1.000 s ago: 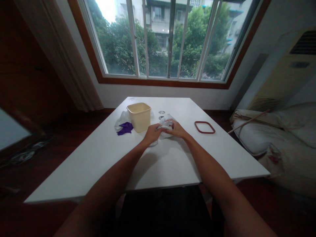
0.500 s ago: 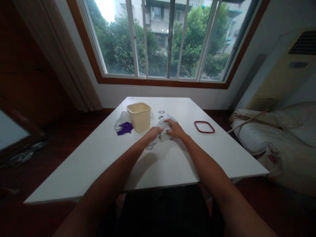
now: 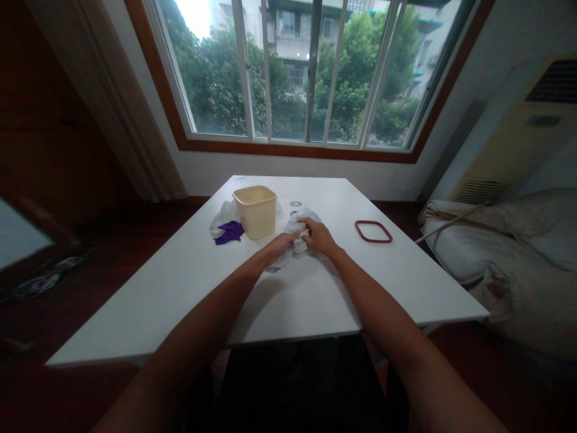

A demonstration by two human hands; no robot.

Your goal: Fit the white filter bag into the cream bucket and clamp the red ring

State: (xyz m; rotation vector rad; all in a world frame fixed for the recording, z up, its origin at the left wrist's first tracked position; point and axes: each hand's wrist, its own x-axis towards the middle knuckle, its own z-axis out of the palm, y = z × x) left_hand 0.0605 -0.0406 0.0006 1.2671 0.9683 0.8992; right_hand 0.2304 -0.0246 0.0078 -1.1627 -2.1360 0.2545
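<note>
A crumpled, translucent white plastic bag is bunched up between my two hands over the middle of the table. My left hand is closed on its near left side, and a loose end hangs below those fingers. On the other side, my right hand curls its fingers over the bag. To the left of my hands stands an upright cream plastic bin, apart from them. A purple cloth lies at the bin's left foot, beside more white plastic that is partly hidden behind the bin.
The white table reaches toward the wall under a window. A dark red, rounded square ring lies on its right side. Small round marks or discs show beyond the bag. Large pale sacks stand off the table's right edge.
Both hands keep their hold on the plastic bag and have barely moved; its folds have shifted slightly. The bin, cloth and ring stay in place.
</note>
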